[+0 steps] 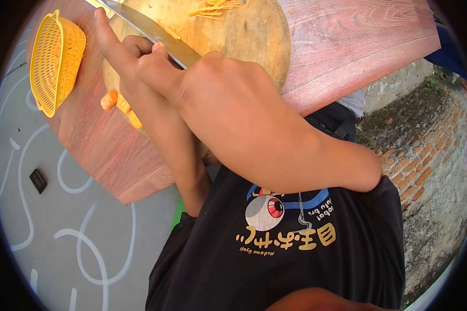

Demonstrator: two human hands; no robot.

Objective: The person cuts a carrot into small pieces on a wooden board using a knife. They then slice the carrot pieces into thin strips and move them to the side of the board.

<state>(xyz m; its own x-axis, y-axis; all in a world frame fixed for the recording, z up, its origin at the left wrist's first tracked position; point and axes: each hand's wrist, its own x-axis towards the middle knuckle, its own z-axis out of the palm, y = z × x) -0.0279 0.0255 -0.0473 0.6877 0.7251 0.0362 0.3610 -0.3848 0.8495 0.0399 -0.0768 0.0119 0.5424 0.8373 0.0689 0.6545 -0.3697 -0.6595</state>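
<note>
My right hand [218,83] is closed round the rear of a large knife [153,31], its handle hidden, with a thumb lying along the blade. The blade points to the upper left over a round wooden board [244,41]. My left hand [122,54] is beside the blade, partly covered by my right hand; one finger stretches upward and another is bent, with nothing visible between them. Thin orange strips [213,10] lie on the board near the top. Thick orange pieces [123,103] rest at its lower left edge, beside my left forearm.
A yellow mesh basket [80,46] stands tilted at the left edge of the reddish wooden table [347,46]. A small black object [38,181] lies on the grey floor [52,217]. On the right is a wall with exposed brick [430,150].
</note>
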